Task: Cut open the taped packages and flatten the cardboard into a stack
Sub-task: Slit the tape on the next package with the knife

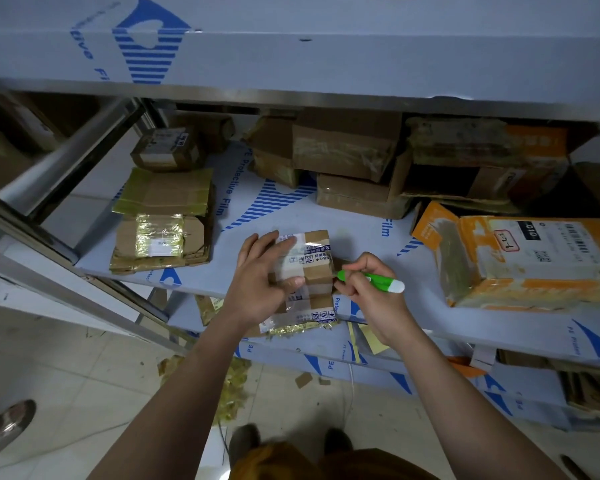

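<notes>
Few flattened boxes (161,220) stacked left of centre, left hand (257,282) gripping a taped box (305,271), right hand (368,289) pinching the cutter (371,279), plenty unopened up top.

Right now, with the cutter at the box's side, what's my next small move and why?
Probably draw the green cutter along the taped seam of the small taped box. Your right hand has its tip at the box's right edge, your left hand holds the box steady on the shelf, and the tape looks uncut.
</notes>
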The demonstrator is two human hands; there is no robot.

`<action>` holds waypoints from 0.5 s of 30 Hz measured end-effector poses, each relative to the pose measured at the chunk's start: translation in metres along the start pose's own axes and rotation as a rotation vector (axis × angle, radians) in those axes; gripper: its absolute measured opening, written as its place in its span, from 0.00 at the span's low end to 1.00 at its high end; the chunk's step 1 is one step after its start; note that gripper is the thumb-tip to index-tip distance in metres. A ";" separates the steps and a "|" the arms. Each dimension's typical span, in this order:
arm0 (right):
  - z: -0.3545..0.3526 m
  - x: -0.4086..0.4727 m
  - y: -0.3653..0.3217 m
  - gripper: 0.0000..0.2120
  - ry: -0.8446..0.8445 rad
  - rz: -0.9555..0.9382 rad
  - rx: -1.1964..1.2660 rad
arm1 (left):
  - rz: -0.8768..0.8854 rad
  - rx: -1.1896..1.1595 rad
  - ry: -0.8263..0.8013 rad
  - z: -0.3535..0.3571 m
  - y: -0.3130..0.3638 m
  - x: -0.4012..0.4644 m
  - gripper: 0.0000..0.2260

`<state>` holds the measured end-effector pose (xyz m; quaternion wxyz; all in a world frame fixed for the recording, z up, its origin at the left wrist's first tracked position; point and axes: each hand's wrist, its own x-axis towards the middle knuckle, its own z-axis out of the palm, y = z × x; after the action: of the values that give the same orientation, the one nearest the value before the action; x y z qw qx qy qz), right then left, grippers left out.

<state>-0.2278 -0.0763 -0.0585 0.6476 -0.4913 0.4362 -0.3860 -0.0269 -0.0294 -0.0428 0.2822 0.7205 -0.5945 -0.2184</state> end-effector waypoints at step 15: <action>0.024 -0.005 -0.021 0.05 0.312 -0.176 0.201 | -0.176 0.317 -0.214 -0.028 0.018 0.034 0.46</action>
<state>-0.2082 -0.0686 -0.0340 0.5818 -0.3945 0.4460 -0.5540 -0.0153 -0.0613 -0.0093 0.0805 0.7778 -0.5827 -0.2213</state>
